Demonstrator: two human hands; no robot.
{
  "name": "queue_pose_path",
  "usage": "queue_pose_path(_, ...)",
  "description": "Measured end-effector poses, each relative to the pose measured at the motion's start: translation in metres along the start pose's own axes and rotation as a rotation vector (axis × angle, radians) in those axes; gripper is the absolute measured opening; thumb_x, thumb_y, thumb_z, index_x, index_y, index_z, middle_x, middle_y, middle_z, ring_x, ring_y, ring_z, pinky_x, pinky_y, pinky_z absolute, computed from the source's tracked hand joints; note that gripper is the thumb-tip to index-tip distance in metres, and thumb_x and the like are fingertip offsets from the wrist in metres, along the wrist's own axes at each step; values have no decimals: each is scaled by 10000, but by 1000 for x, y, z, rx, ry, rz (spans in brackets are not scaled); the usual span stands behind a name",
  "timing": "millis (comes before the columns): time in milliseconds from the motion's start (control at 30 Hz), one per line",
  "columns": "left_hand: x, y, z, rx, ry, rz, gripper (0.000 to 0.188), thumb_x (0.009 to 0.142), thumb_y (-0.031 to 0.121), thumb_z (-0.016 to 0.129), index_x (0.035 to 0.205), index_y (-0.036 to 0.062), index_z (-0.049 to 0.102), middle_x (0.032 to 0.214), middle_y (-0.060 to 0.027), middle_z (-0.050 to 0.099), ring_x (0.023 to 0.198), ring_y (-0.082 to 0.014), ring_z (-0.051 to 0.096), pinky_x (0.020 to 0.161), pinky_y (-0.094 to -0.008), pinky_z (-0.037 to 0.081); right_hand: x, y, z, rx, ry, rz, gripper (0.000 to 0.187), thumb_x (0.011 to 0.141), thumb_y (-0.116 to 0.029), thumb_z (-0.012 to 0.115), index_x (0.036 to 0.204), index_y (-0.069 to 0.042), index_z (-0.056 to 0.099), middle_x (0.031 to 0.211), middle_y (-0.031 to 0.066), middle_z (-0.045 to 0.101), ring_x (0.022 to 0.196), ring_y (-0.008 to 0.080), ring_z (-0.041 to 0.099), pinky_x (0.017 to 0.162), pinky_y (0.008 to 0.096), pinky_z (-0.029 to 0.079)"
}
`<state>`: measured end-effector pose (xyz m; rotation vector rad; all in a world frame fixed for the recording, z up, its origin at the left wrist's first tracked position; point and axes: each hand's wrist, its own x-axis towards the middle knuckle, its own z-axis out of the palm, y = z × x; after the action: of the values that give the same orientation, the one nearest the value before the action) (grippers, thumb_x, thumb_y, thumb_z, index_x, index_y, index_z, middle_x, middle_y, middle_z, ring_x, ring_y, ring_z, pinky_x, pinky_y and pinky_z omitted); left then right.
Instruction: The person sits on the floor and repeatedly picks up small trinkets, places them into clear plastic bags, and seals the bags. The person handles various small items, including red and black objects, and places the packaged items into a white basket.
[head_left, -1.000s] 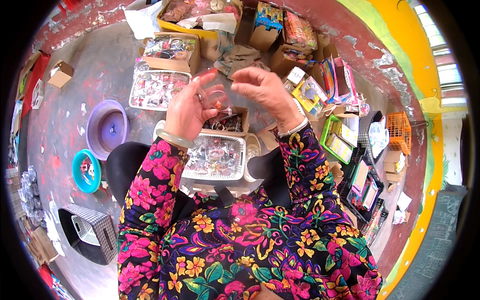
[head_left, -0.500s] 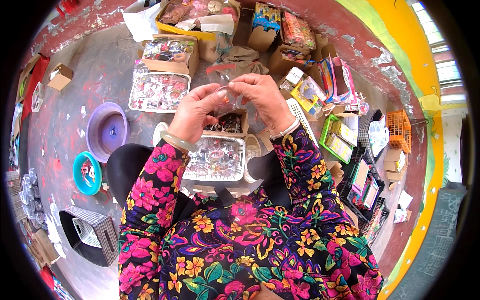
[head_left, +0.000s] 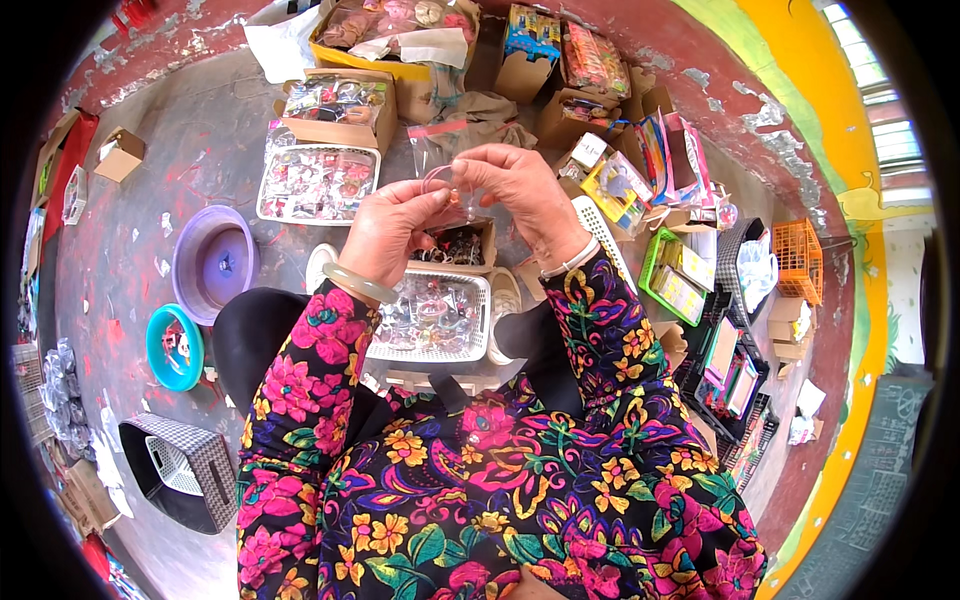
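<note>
In front of my chest both hands work close together. My left hand (head_left: 388,228) is closed, thumb and forefinger pinching a thin pink hair tie (head_left: 437,176) with a small orange-pink bead-like piece. Opposite it, my right hand (head_left: 530,200) is bent inward, its fingertips pinched on the other side of the loop. Just behind the fingers hangs a clear plastic zip bag (head_left: 430,150) with a red strip along its top; which fingers hold it is hidden. Below my hands are a cardboard box (head_left: 488,245) of dark small items and a white basket (head_left: 478,345) of small packaged accessories.
Another white basket (head_left: 265,200) of packets stands ahead left, by a filled cardboard box (head_left: 385,115). A purple basin (head_left: 185,255), a teal basin (head_left: 152,345) and a checkered bin (head_left: 215,480) sit left. To the right are a green basket (head_left: 650,270) and an orange crate (head_left: 800,262).
My fingers have shifted slightly, and the pink loop now stands open between them. The bag's red-striped top has risen a little and shows flatter behind my hands.
</note>
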<state>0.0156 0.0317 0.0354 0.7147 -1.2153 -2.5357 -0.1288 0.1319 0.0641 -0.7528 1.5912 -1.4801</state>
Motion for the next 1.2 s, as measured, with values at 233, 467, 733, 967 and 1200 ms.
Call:
queue_pose_path(233,1,2,3,-6,-2,-3,171,861,119,580,1010,35,579,945,-67,648,906,-154,632,470,-146,357,1,7,-2,70,48,-65,183,827,-195,635,864,-22,682,707,-13,619,620,47,497,557,202,379)
queue_pose_path(467,5,-5,-2,3,-1,18,142,801,80,639,928,65,577,837,-9,628,737,-72,592,468,-156,354,1,9,7,241,30,-24,174,814,-158,651,876,3,672,713,27,635,613,61,526,566,197,414)
queue_pose_path(733,4,-5,1,1,12,37,155,761,23,656,871,74,561,779,6,601,601,-45,506,480,-169,352,0,7,5,274,24,29,158,826,-169,639,860,-17,665,703,16,624,626,68,546,592,207,423)
queue_pose_path(967,4,-5,-1,102,14,37,185,787,47,640,964,58,586,817,7,616,663,-39,533,465,-163,354,2,9,4,244,64,-12,184,844,-193,618,880,-18,663,744,11,630,644,67,550,589,216,418)
queue_pose_path(1200,2,13,-2,150,99,131,215,842,131,611,1040,48,598,919,0,641,762,-39,575,481,-145,366,1,2,1,3,4,-94,182,866,-176,585,926,-24,665,780,8,641,673,67,555,576,207,424)
